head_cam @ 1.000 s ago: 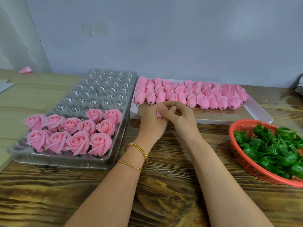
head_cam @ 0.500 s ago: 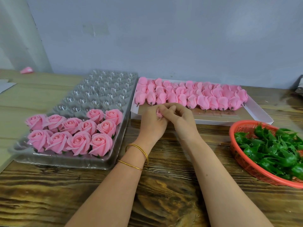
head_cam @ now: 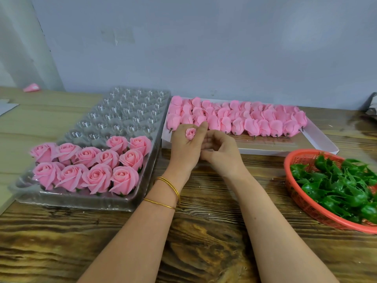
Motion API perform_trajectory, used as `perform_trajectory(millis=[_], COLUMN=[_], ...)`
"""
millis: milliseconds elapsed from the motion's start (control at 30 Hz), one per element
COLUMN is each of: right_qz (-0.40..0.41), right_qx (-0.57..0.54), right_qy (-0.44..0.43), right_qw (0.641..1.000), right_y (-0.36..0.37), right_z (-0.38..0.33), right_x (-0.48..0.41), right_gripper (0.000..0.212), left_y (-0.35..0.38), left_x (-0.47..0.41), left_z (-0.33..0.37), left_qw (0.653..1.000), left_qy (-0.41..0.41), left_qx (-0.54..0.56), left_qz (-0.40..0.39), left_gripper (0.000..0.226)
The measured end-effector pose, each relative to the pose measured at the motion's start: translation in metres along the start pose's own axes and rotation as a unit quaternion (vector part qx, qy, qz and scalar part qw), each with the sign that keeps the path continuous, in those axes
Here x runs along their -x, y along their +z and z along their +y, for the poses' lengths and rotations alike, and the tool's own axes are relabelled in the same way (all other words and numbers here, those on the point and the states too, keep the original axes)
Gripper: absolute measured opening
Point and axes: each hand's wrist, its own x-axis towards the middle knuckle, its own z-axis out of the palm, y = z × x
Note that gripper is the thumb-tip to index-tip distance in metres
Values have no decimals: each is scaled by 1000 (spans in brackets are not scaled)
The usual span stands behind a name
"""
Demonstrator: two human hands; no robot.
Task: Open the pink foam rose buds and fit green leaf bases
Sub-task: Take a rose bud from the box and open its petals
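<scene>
Left hand (head_cam: 183, 149) upright over worktop (head_cam: 204, 231), back to camera, grip narrow, pinching bud (head_cam: 190, 134) at fingertips; right hand (head_cam: 221, 153) just right of that grip, slack, fingers loosely curled; leaves (head_cam: 336, 184) well right.

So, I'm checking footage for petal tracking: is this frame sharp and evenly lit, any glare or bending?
Head view: soft, even light with faint shadows; glare speckles the empty cups of the clear tray; the rose bud in the left hand is sharp; the wall corner at left leans, likely wide-angle distortion.
</scene>
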Motion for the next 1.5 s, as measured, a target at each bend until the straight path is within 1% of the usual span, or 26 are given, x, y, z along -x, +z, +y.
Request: perform_trajectory(millis=[67,133,300,400,533,700,833,967,1100,1133,1233,1367,1467,1500], right_qz=[-17,-14,-2,-25,-58,-83,-70,-36,-13,-12,-16,-30,-39,-38], right_qx=[3,12,22,14,6,23,11,13,21,21,22,14,8,7], right_qy=[-15,-31,-40,-38,-20,-25,-16,-10,-11,-11,-22,-25,-31,-32], right_qw=[1000,999,999,999,998,996,997,999,1000,1000,999,999,999,999], right_y=[2,3,2,1,-3,-3,-2,-2,0,0,-1,-2,-2,-1], right_z=[1,2,2,2,2,0,-1,1,3,3,2,2,0,-1], right_x=[0,1,1,2,3,4,4,3,1,1,1,2,2,2], right_gripper=[39,38,35,40,45,37,38,41,33,31,32,37,36,37], left_y=[1,3,3,2,-1,-2,-1,2,3,2,1,-1,-1,0], left_x=[1,3,5,6,4,1,0,0,1,1,1,1,1,1], left_z=[1,5,9,11,6,4,3,3,2,2,1,0,1,1], left_qw=[1000,998,995,994,994,996,996,995,995,995,994,993,995,996], left_qy=[-19,-32,-60,-69,-62,-46,-49,-61,-57,-53,-48,-39,-34,-32], left_qx=[24,51,74,76,74,58,64,79,72,70,81,94,82,76], left_qz=[-9,-18,-26,-33,-42,-42,-39,-31,-46,-49,-51,-59,-47,-41], left_gripper=[26,25,29,22,19,33,43,39,43,41,25,27,35,35])
